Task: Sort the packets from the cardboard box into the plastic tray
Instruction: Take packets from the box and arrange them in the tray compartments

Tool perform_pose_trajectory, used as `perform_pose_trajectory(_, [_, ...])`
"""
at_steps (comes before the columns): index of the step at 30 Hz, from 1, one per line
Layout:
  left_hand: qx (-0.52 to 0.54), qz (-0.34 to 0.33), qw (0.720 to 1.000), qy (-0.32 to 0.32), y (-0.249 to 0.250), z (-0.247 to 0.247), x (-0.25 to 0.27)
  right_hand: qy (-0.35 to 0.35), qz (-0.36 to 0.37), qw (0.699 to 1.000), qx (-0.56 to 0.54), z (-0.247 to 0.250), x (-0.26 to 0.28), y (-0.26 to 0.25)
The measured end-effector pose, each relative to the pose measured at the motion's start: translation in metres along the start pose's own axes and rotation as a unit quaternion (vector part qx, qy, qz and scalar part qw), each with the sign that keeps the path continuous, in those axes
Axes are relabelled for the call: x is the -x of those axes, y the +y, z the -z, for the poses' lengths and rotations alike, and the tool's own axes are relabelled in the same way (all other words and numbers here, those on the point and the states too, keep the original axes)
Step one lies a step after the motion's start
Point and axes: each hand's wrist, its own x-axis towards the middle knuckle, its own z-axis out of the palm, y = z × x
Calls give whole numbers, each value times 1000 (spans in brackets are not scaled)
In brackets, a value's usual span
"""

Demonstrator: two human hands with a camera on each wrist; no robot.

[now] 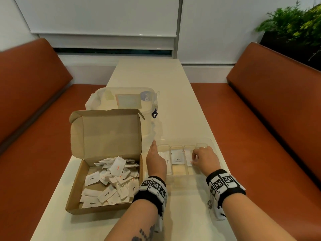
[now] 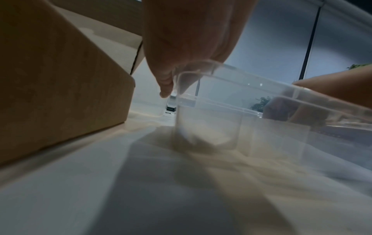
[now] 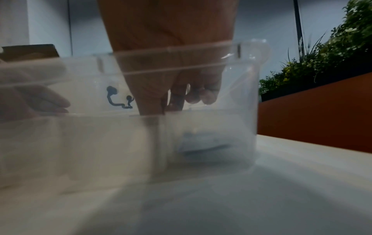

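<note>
An open cardboard box (image 1: 79, 190) at the left holds a loose heap of white packets (image 1: 111, 180) printed Pepper and Salt. To its right stands the clear plastic tray (image 1: 206, 141) with narrow compartments. One compartment holds a Sugar packet (image 1: 167, 160), the one beside it a Pepper packet (image 1: 177, 156). My left hand (image 1: 156, 153) holds the tray's left wall, thumb (image 2: 167, 85) outside and fingers inside. My right hand (image 1: 194, 160) reaches into a right-hand compartment and pinches a salt packet (image 1: 188, 156) between thumb (image 3: 149, 103) and forefinger.
A clear lidded container (image 1: 128, 100) stands behind the box. The narrow cream table (image 1: 147, 73) runs away from me between two orange benches (image 1: 260, 119). A green plant (image 1: 295, 23) sits at the far right. Another packet (image 3: 205, 143) lies low in the tray's end compartment.
</note>
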Motion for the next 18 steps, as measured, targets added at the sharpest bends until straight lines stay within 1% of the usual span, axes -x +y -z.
perform_pose_trajectory(3, [1,-4,1000,-5,3,1,1,-5,-4,1000,-2,-1,-1,1])
perform_pose_trajectory(5, [4,-3,1000,-14,5,3,3,-3,-11,1000,-23,-1,0,-1])
perform_pose_trajectory(7, [6,-10,1000,-21,8,7,5,33,-12,997,-68,1,1,-7])
perform_pose_trajectory(9, [-9,-43,999,-14,11,14,7,95,4,989,-115,7,2,-22])
perform_pose_trajectory(10, [-9,-58,998,-1,14,19,7,122,14,983,-134,10,3,-33])
perform_pose_trajectory(12, [6,-71,997,35,21,34,4,151,43,974,-164,16,8,-61])
perform_pose_trajectory(14, [1,-66,996,66,26,54,-2,149,87,966,-193,18,17,-94])
perform_pose_trajectory(15, [-20,-53,996,68,27,65,-7,136,110,963,-207,16,22,-110])
perform_pose_trajectory(16, [-58,-32,996,56,26,78,-12,114,132,960,-219,13,28,-126])
perform_pose_trajectory(18, [-153,25,988,10,21,104,-20,57,173,954,-238,2,41,-156])
